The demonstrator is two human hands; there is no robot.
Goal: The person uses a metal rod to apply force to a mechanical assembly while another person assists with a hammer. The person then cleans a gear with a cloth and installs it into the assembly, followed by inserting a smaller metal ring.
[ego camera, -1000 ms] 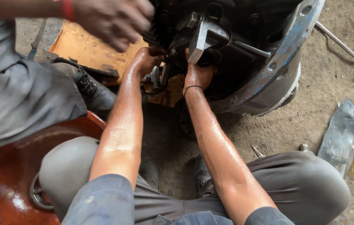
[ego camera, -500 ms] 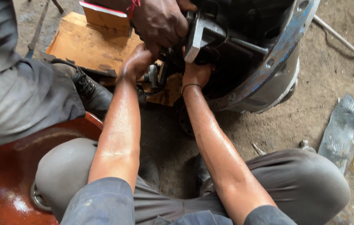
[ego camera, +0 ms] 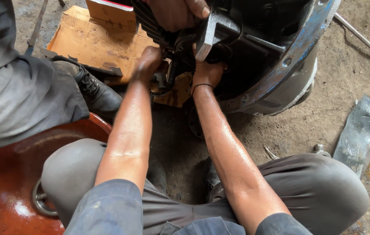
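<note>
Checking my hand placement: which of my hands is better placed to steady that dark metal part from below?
Probably the right hand: it sits directly beneath the dark metal part. The left hand is off to the side, by the cardboard.

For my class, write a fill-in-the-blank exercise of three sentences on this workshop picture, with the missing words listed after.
1. Both hands, left hand and right hand, reach under a big ____ housing.
2. Flattened ____ lies on the ground behind the left hand.
3. A second person's hand grips the part from ____.

Missing words: metal; cardboard; above
</note>
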